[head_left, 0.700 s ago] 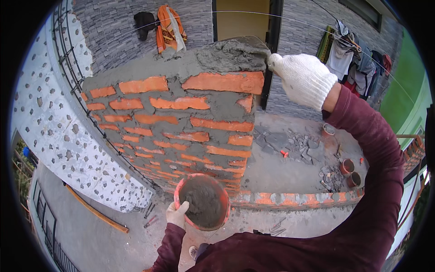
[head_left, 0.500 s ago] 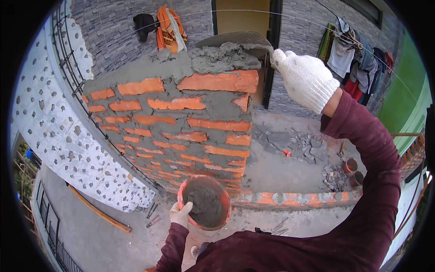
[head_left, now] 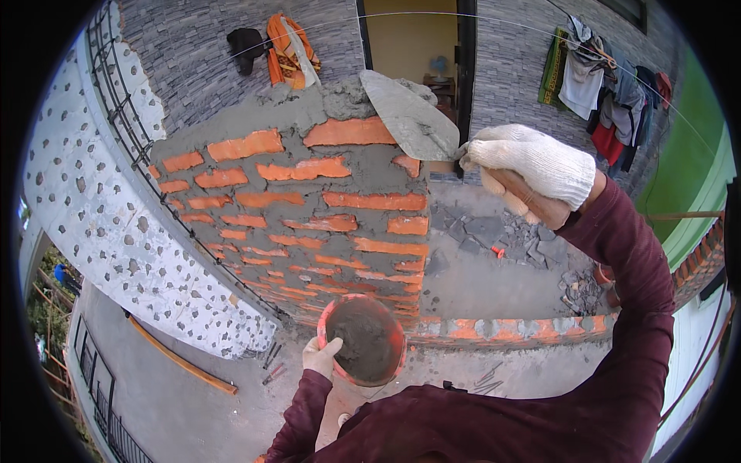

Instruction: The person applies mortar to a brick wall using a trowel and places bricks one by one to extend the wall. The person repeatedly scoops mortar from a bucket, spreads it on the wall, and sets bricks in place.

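Note:
My right hand [head_left: 532,170], in a white knit glove, is closed around the handle of a trowel. Its grey blade [head_left: 409,119] tilts down across the right end of the upper brick wall face [head_left: 296,199], which has red bricks and wet grey mortar, with a rough lump of mortar [head_left: 340,99] on top beside the blade. At the bottom middle, my gloved left hand [head_left: 323,355] grips the rim of a red bucket [head_left: 363,341] with grey mortar inside, held in front of the wall's lower part.
A low brick wall [head_left: 509,330] crosses the right. Behind it lie broken grey slabs [head_left: 486,231]. A pitted white wall with rebar [head_left: 147,255] borders the left, above a long plank [head_left: 182,356]. Clothes [head_left: 587,85] hang beside a doorway [head_left: 397,42] under a thin wire.
The trowel blade has swung from flat over the wall top to tilted down at its right end. My right hand has moved down and turned; my left hand and bucket have shifted slightly right.

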Tool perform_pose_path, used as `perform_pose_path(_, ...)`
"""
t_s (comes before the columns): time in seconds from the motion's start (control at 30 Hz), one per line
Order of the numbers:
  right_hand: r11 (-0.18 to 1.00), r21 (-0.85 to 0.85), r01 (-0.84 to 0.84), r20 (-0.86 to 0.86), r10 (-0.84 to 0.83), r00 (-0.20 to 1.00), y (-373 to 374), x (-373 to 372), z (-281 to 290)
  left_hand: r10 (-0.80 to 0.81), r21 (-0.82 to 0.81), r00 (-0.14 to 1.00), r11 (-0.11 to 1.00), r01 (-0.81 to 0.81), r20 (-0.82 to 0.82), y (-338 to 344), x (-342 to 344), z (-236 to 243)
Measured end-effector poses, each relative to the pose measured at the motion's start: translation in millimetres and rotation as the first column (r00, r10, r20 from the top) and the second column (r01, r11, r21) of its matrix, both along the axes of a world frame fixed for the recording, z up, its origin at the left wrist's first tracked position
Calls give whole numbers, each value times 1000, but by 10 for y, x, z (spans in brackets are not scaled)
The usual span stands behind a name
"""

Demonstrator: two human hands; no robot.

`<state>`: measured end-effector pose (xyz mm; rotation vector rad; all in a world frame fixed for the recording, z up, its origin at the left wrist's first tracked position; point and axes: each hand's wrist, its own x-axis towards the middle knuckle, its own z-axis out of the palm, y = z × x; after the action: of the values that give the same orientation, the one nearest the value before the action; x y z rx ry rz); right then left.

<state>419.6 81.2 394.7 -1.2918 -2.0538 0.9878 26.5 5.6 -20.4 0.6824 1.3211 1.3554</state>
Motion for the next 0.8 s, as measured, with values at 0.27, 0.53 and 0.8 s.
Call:
perform_pose_path(0.27,972,-79,221,-153,-231,961,-372,132,-408,-43,9,998,999,43,53,-88,-209,3)
perform_pose_path(0.53,967,-188,174,-625,-255,738,-267,-1770,-870,-100,18,994,995,100,35,-309,-829,-138)
perform_pose_path(0.8,716,522,463,-186,-434,881,175,-2431,-1490,-145,53,989,988,143,39,-531,-1787,-404)
